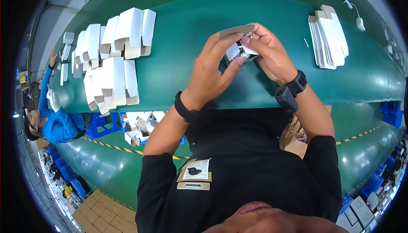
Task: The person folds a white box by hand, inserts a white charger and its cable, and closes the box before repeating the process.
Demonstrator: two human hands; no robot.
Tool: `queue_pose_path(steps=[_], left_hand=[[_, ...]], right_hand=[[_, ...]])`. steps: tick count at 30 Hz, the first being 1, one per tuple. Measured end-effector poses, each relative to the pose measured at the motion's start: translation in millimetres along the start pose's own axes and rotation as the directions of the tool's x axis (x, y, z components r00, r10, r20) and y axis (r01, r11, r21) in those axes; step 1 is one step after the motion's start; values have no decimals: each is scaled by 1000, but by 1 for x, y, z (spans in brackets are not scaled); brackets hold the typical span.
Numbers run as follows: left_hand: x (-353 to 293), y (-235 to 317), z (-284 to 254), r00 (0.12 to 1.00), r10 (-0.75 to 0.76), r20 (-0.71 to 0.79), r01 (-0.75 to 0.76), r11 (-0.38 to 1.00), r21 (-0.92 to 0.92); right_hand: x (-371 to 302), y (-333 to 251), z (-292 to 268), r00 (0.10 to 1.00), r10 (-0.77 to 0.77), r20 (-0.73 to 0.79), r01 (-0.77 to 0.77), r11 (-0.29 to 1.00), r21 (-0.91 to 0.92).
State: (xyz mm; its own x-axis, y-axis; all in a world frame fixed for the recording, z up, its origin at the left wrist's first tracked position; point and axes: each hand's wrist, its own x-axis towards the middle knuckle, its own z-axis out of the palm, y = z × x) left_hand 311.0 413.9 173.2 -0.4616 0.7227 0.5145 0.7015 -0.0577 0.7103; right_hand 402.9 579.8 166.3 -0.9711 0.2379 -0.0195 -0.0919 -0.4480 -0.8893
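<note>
A small white cardboard box (232,51) is held above the green table, its top open and a grey-brown flap (236,31) raised at the far side. My left hand (211,70) grips the box from the left, with its thumb at the near edge. From the right, my right hand (270,56) closes around it, with the thumb at the opening. Inside the box lies something white and rounded (245,55), perhaps a coiled cable; the fingers hide much of it.
Rows of white open cartons (111,78) stand on the table (182,33) at left. A stack of flattened cartons (328,37) lies at right, near white adapters with cords (360,23). A co-worker's blue sleeve (45,89) reaches in from far left. Below the table sits a bin of white boxes (140,127).
</note>
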Motion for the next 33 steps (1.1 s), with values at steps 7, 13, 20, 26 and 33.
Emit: queue_pose_path(steps=[7, 13, 20, 26, 33], left_hand=[[-4, 2, 7, 991, -81, -103, 81, 997, 4], [-5, 0, 7, 993, -36, -112, 39, 999, 27], [-4, -1, 8, 994, 1, -109, -2, 1000, -10], [-2, -2, 1, 995, 59, -74, -52, 994, 92], [10, 6, -12, 999, 13, 45, -21, 979, 204]], right_hand=[[-9, 14, -13, 973, -144, -179, 114, 979, -169], [-15, -9, 5, 855, -516, -54, 216, 449, -867], [-14, -22, 31, 796, -583, 162, 208, 13, -978], [-7, -28, 21, 905, -384, 182, 216, 48, -975], [-19, -20, 5, 982, -172, 79, 171, 628, -759]])
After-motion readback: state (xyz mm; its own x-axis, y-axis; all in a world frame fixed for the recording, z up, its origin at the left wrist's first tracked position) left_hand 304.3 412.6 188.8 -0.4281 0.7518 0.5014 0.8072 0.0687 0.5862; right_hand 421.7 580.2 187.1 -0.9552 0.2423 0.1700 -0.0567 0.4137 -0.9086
